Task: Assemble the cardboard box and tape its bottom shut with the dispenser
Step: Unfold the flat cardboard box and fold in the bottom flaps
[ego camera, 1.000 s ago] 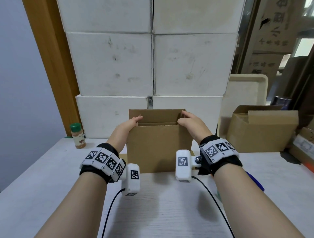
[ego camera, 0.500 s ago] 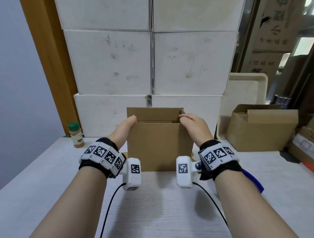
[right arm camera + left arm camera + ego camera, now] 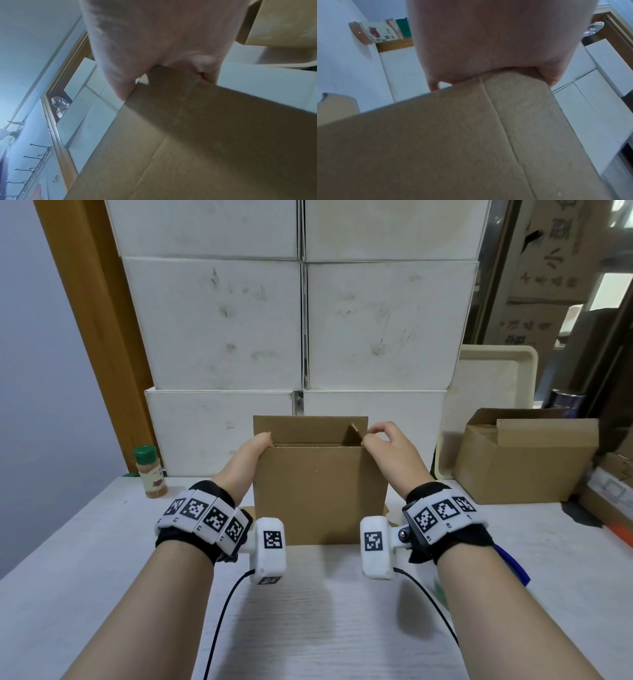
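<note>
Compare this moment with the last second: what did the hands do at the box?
The right hand lifted its fingers off the top edge of the cardboard box and now pinches the small side flap, which has tipped inward. The left hand keeps gripping the left top corner. Box, spice jar and table stayed put.

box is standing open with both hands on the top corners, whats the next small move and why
Probably fold the small side flap inward with the right hand while the left hand steadies the cardboard box. The upper end is open, its flaps upright and untaped, and the right fingers are already at that flap.
</note>
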A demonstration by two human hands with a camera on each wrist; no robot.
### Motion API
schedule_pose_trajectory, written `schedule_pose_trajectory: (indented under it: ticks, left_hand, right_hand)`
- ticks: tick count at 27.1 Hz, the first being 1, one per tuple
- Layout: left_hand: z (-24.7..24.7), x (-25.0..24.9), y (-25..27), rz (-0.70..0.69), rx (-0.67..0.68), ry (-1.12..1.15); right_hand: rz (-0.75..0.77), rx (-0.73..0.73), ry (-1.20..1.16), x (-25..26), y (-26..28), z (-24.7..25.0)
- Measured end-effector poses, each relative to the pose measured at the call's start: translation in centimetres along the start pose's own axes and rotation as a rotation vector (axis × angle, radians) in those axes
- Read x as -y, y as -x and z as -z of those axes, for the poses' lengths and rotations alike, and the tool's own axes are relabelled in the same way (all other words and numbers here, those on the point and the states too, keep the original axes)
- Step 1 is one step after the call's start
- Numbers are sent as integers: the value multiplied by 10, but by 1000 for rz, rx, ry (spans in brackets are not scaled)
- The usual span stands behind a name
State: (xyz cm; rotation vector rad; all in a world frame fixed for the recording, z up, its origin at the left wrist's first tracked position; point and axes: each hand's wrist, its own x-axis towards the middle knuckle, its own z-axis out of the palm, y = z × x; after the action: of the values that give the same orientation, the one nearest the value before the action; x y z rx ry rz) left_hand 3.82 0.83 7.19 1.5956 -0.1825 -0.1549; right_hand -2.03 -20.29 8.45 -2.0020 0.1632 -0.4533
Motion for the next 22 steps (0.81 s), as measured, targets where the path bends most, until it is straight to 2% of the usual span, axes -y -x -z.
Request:
schedule_pose_trajectory:
  ticks: [4, 7, 13, 17, 19, 22]
  left_hand:
    - [-1, 0, 6, 8, -9, -53]
    - [1, 4, 7, 11, -87, -137]
    - [-3, 5, 10, -84, -130, -262]
    - [-11, 13, 7, -139, -207, -181]
    - [-15, 16, 5, -167, -265, -140]
    - [-17, 18, 4, -149, -369, -115]
  right_hand:
    - [-43, -28, -43, -9, 1, -7]
    - [-84, -74, -46, -9, 2, -12]
    - [-60, -104, -49, -15, -3, -18]
    - [-45, -185, -112, -23, -11, -27]
    - [-36, -186, -146, -25, -12, -29]
    - [-57, -169, -75, -25, -13, -27]
